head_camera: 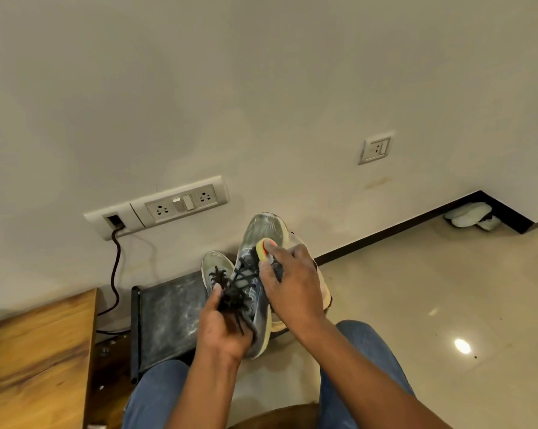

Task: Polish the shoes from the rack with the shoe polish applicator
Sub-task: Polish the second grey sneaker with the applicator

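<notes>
The left hand (222,328) grips a grey sneaker (255,274) at its heel end, fingers curled in among the black laces, holding it toe-up above the dark rack (168,317). The right hand (292,280) pinches the yellow-and-orange shoe polish applicator (266,247) and presses it against the sneaker's toe area. A second sneaker (215,267) sits just behind, seemingly resting on the rack. A pale shoe (469,218) lies on the floor by the wall corner.

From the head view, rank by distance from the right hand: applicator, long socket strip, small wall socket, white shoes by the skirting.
1. applicator, pinched in the right hand
2. long socket strip, upper left
3. small wall socket, above right
4. white shoes, far right
</notes>
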